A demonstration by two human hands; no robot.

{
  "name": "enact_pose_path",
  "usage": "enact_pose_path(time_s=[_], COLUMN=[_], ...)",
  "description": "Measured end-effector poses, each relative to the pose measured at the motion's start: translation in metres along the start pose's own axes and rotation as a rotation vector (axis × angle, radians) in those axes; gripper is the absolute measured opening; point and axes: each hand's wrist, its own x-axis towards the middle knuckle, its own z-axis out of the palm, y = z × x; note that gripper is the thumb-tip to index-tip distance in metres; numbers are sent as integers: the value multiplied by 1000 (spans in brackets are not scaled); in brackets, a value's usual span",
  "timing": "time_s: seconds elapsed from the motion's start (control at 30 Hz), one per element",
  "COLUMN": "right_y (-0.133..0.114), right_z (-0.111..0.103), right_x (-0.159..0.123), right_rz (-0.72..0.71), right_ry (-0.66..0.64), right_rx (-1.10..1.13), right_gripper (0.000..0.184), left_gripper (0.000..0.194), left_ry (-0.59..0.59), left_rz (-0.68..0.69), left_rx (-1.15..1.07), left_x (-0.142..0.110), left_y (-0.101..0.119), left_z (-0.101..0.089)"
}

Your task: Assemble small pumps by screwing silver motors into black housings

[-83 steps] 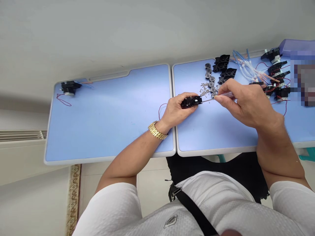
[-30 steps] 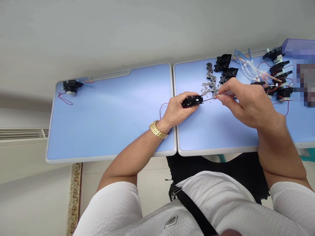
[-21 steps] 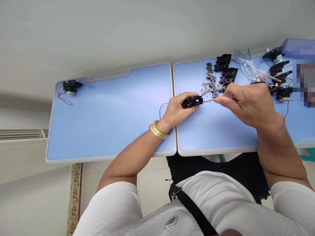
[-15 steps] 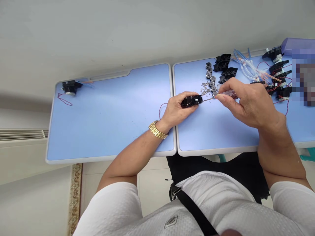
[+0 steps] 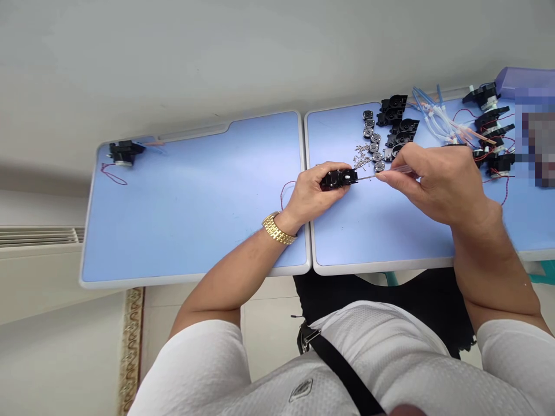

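Observation:
My left hand [image 5: 310, 193] is closed around a small black plastic assembly [image 5: 336, 179] with a white part on its top; a thin red wire trails out behind the hand. In my right hand [image 5: 437, 179] is a screwdriver [image 5: 366, 177] with a clear handle, held in a pinch. Its metal shaft points left and its tip meets the assembly's right end; whether it sits in a screw is too small to tell. Loose small screws [image 5: 362, 157] lie just beyond the assembly. A row of round metal-and-black parts [image 5: 373, 148] runs beside the screws.
Behind my right hand are black plastic housings [image 5: 394, 115], a bundle of clear and blue tubes [image 5: 436, 118] and several finished-looking black units [image 5: 494, 124] with red wires. A purple bin [image 5: 526, 81] stands far right. Another black unit [image 5: 125, 152] sits on the left table.
My right hand's fingers have shifted on the screwdriver handle, with the hand turned slightly. My left hand and the black assembly have stayed almost where they were.

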Motion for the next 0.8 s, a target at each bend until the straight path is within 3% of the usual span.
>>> enact_pose_path(time_s=[0.23, 0.37, 0.5, 0.8], right_y=[-1, -5, -7, -5], right_z=[5, -2, -10, -1], right_x=[1, 6, 11, 14], right_rz=[-3, -78, -26, -55], right_ry=[92, 299, 504, 613], right_rx=[26, 78, 173, 231], right_gripper=[67, 58, 51, 44], left_gripper=[35, 34, 36, 41], left_ry=[22, 45, 47, 46], left_rz=[28, 1, -12, 219], left_rx=[-11, -62, -168, -329], left_x=[-1, 0, 1, 9], left_y=[2, 1, -3, -19], left_z=[1, 0, -2, -1])
